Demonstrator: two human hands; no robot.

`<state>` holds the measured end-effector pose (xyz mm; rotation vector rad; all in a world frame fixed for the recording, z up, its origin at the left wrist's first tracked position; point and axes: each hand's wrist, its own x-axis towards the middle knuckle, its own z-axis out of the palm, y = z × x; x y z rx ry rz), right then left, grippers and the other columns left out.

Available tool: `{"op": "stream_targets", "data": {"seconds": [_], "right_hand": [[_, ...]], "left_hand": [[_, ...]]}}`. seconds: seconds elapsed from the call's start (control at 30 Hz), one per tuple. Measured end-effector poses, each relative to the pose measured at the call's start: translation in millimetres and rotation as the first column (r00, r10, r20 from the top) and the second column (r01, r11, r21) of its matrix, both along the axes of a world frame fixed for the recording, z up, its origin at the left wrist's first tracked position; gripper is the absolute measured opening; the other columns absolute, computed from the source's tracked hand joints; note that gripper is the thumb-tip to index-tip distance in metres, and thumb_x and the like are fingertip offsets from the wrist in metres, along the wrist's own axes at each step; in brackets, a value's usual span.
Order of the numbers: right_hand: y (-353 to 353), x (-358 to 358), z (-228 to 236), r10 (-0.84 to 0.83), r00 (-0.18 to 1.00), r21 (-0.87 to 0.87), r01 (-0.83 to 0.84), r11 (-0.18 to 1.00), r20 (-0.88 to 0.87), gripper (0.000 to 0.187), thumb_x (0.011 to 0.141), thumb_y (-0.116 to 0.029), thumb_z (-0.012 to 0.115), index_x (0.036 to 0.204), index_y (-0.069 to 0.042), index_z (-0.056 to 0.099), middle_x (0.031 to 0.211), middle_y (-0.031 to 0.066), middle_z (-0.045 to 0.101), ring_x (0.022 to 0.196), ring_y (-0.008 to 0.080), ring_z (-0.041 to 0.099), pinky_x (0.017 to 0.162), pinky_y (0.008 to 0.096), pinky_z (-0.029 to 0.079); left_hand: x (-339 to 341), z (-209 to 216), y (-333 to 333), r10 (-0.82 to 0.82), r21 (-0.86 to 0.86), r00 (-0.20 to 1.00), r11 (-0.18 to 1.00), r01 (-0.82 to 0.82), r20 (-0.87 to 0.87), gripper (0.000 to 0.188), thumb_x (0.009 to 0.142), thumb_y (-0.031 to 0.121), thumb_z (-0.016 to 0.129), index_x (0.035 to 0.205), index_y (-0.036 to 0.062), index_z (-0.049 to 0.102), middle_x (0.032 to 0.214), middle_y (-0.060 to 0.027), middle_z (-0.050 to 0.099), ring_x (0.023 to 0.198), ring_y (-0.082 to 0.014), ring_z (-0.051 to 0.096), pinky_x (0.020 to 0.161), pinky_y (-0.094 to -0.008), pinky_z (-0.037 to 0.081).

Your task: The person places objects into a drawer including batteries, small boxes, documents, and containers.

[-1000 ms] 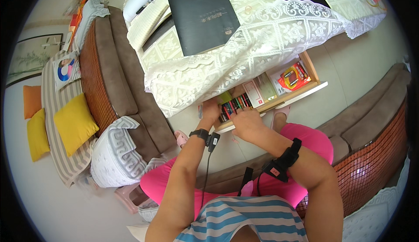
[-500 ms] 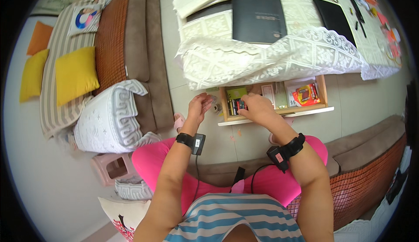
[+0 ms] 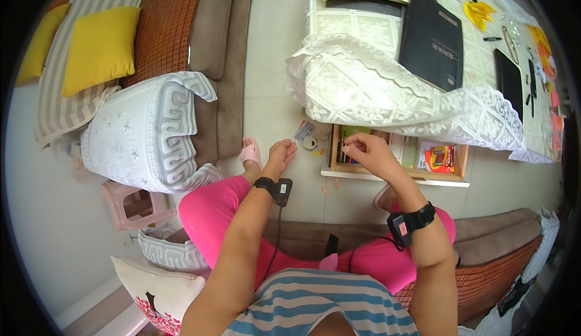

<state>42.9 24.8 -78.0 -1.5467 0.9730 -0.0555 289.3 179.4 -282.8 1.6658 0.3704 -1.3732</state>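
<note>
Drawer (image 3: 445, 181), wooden with a white front edge, stands pulled out at the near side of a table draped with a lace cloth (image 3: 357, 91). Right hand (image 3: 370, 154): positioned above the drawer's left section, fingers bent, thumb and index fingertips close together; from where I stand, I cannot tell whether they pinch anything. Slim pen-like items (image 3: 340, 154) lie in that section, partly hidden by the hand. A red-and-yellow package (image 3: 440, 158) lies in the right section. Left hand (image 3: 280, 156): held over the floor, left of the drawer and clear of it, fingers loosely curved and slightly spread, nothing visible in them. Small items (image 3: 310, 141) lie on the floor beside the drawer's left wall. A black folder (image 3: 431, 42) rests on the table, beyond the drawer.
</note>
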Motion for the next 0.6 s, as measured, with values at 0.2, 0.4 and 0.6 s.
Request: {"op": "stream_targets", "data": {"seconds": [0.2, 0.4, 0.6], "right_hand": [[2, 7, -18, -0.017, 0.997, 0.147, 0.028, 0.989, -0.072, 0.029, 0.082, -0.018, 0.063, 0.102, 0.003, 0.060, 0.083, 0.0031, 0.062, 0.075, 0.0079, 0.054, 0.067, 0.0224, 0.045], [-2, 5, -42, -0.095, 0.973, 0.388, 0.173, 0.905, -0.212, 0.033, 0.085, -0.016, 0.062, 0.111, 0.003, 0.055, 0.098, 0.0041, 0.060, 0.088, 0.0096, 0.053, 0.078, 0.0233, 0.043], [0, -15, -78, 0.181, 0.918, -0.024, -0.203, 0.979, -0.352, 0.038, 0.082, -0.022, 0.064, 0.114, -0.003, 0.056, 0.111, 0.0117, 0.058, 0.101, 0.0236, 0.054, 0.087, 0.0345, 0.042]], "left_hand": [[13, -65, 3, -0.020, 0.059, 1.000, 0.998, 0.019, 0.011, 0.017, 0.085, 0.010, 0.053, 0.102, 0.0076, 0.055, 0.087, -0.0039, 0.061, 0.074, -0.0132, 0.059, 0.063, -0.0257, 0.049], [22, -122, -6, -0.219, 0.073, 0.950, 0.975, 0.208, 0.221, 0.019, 0.081, 0.010, 0.060, 0.100, 0.0057, 0.057, 0.086, -0.0027, 0.061, 0.073, -0.0129, 0.058, 0.063, -0.0248, 0.047], [21, -167, -13, -0.434, 0.147, 0.570, 0.865, 0.480, 0.697, 0.025, 0.074, 0.007, 0.066, 0.098, 0.0058, 0.061, 0.093, -0.0101, 0.058, 0.077, -0.0247, 0.059, 0.069, -0.0324, 0.049]]}}
